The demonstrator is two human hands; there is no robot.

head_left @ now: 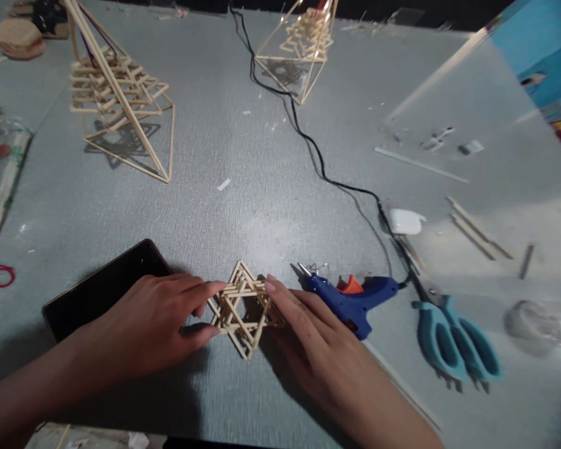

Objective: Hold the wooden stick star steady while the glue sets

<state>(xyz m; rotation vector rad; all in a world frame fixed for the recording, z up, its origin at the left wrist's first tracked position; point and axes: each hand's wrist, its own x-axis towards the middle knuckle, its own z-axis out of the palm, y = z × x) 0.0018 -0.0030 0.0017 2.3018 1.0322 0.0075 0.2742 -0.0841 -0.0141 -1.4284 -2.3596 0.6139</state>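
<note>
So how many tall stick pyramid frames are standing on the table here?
2. One pyramid frame stands at the far left; the other pyramid frame is at the far centre, cut off by the top edge. More may lie outside the picture.
</note>
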